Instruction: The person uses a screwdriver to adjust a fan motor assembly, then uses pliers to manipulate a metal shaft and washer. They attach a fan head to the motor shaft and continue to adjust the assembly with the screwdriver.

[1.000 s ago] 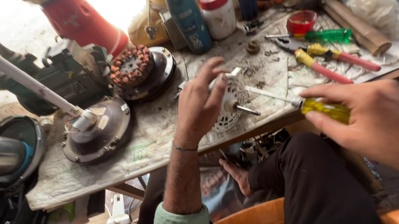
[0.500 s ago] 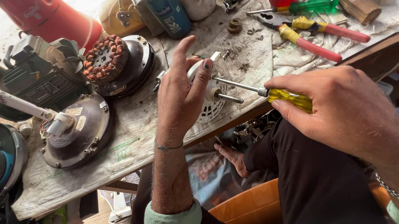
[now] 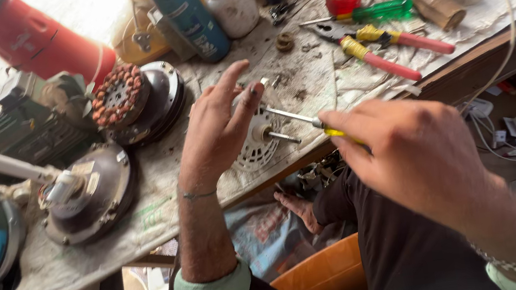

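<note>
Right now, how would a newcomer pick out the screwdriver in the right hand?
Start at the workbench's front edge, where the white vented motor cover lies. The right hand grips the screwdriver over it. Unlike the green-handled screwdriver lying behind, its handle is yellow.

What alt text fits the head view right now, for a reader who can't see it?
A right hand holds a yellow-handled screwdriver with its tip at a white slotted fan cover that the left hand steadies on a cluttered workbench. Around it lie a copper-wound stator, red-handled pliers and a green screwdriver.
</note>
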Tool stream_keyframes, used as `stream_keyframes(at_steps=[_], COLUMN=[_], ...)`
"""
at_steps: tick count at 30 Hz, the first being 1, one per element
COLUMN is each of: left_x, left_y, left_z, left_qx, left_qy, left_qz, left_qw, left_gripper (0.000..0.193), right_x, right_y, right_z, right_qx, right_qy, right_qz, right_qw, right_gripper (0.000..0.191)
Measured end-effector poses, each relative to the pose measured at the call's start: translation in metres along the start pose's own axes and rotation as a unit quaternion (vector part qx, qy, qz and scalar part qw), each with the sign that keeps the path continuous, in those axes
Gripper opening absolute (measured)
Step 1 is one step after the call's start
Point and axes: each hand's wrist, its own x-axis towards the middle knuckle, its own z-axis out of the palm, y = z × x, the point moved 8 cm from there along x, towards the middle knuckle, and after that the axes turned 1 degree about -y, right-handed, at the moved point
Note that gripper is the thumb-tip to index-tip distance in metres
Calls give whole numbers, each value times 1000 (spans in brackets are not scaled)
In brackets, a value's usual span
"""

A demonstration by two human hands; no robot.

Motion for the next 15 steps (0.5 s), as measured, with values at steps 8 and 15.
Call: stream_keyframes(at_steps=[8,15], left_x=[-6,-6], left_y=[3,3], left_z=[0,0], left_qx=[18,-16], left_qy=[-13,5], left_qz=[32,66], left_qw=[999,998], left_gripper=[57,69], right_x=[-15,-11], right_y=[-5,1], right_z=[-51,-48], right_qx=[-32,-50], right_qy=[87,75], right_qz=[11,41], right_qw=[996,995], right_gripper=[25,29])
